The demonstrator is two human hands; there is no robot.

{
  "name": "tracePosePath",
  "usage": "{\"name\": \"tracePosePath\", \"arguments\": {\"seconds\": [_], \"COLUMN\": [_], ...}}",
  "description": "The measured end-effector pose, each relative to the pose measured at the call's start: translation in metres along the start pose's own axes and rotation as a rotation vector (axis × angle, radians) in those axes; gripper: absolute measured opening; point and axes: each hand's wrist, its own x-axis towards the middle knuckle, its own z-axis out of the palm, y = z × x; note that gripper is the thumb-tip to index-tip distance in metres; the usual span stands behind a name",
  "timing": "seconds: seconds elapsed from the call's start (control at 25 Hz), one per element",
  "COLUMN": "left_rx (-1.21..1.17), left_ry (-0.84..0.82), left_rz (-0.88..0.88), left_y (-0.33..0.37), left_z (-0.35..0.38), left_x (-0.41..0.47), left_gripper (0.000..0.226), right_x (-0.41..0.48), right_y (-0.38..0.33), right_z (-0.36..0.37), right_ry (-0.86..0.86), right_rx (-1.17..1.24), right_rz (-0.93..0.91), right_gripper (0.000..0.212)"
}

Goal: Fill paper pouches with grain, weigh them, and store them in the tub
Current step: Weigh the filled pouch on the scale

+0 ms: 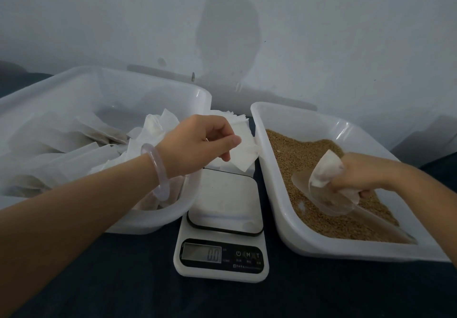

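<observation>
Above the kitchen scale (223, 218), fingers (222, 129) of the left hand (197, 142) pinch a limp, featherlight paper pouch (244, 155) by its edge, probably its best hold, while right of the scale the right hand (363, 176) clutches a crumpled pouch (326, 168).

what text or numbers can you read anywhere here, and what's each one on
"0.0" on the scale display
"M" and "T" on the buttons to its right, beside a power symbol
small print under those buttons: too small and blurred to read
</observation>
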Motion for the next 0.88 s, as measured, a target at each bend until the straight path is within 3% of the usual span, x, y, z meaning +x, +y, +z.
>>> {"name": "tracePosePath", "arguments": {"seconds": [0.56, 0.68, 0.88], "left_rx": [-0.003, 0.014, 0.007], "left_ry": [-0.008, -0.012, -0.035], "left_rz": [-0.005, 0.004, -0.005], "left_y": [0.002, 0.002, 0.0], "left_z": [0.001, 0.001, 0.001], "left_x": [-0.001, -0.001, 0.001], "left_gripper": [0.017, 0.017, 0.017], "right_x": [0.003, 0.007, 0.007], "right_y": [0.022, 0.029, 0.024], "right_z": [0.002, 0.007, 0.008], "right_ry": [0.031, 0.097, 0.18], "right_rx": [0.199, 0.421, 1.082], "right_rz": [0.0, -0.056, -0.092], "right_gripper": [0.021, 0.028, 0.054]}}
